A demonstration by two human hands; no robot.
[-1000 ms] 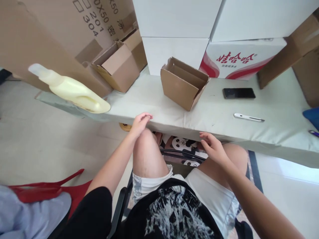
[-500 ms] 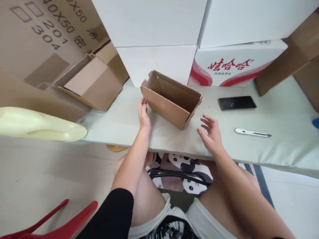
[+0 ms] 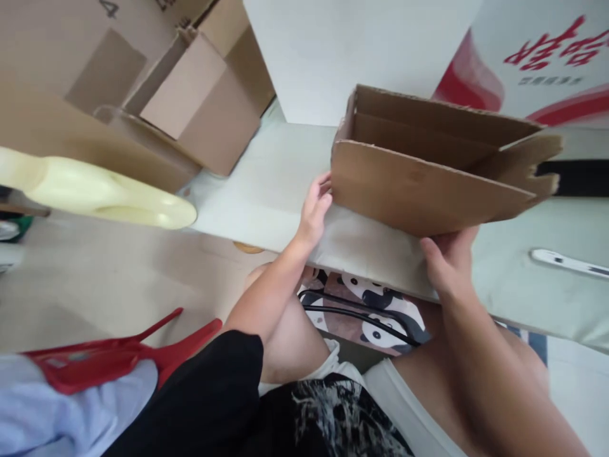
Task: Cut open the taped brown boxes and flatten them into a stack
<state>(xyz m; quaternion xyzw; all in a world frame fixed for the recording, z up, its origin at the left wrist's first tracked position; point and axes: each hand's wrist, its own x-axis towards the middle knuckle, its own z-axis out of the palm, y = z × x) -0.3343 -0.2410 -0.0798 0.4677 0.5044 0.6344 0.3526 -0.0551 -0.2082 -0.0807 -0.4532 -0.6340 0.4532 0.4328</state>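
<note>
A small open brown cardboard box [image 3: 428, 184] is lifted off the pale green table [image 3: 266, 190], tilted with its open top facing away. My left hand [image 3: 314, 209] presses its fingers against the box's left end. My right hand [image 3: 450, 260] grips the box from underneath at its near right bottom edge, thumb on the front face. Both hands hold the box between them.
A cream plastic bottle [image 3: 95, 190] juts in from the left. Other brown boxes [image 3: 200, 108] stand at the back left, white cartons [image 3: 361, 51] behind. A white utility knife [image 3: 566, 261] and a dark phone [image 3: 580, 178] lie at right. A red chair [image 3: 118, 355] is low left.
Both hands went from near the table edge to the box, took hold of it and raised it toward me. The view has moved closer.
</note>
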